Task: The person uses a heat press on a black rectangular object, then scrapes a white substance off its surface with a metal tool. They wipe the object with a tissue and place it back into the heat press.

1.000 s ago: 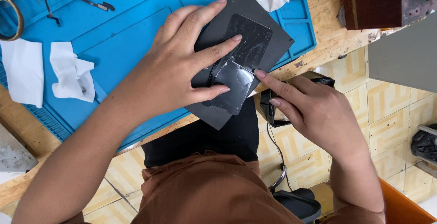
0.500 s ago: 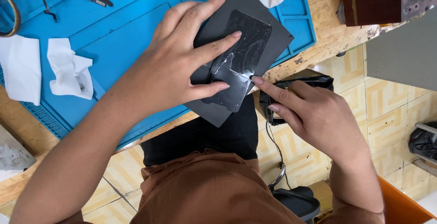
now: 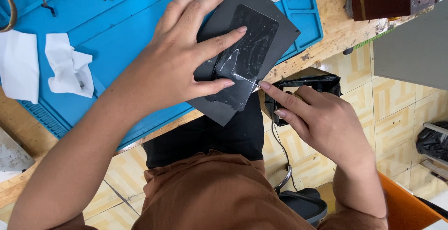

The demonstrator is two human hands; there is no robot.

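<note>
My left hand (image 3: pixel 186 66) presses flat, fingers spread, on the glossy black rectangular panel (image 3: pixel 247 52) atop a dark grey mat (image 3: pixel 261 1) at the bench (image 3: pixel 336 38) edge; my right hand (image 3: pixel 317 118) pinches a thin clear film strip (image 3: pixel 245 79) off it.

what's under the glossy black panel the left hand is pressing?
The glossy black panel lies on a dark grey mat, which rests on the blue work mat. The left hand covers the panel's left edge, so what lies beneath there is hidden.
</note>
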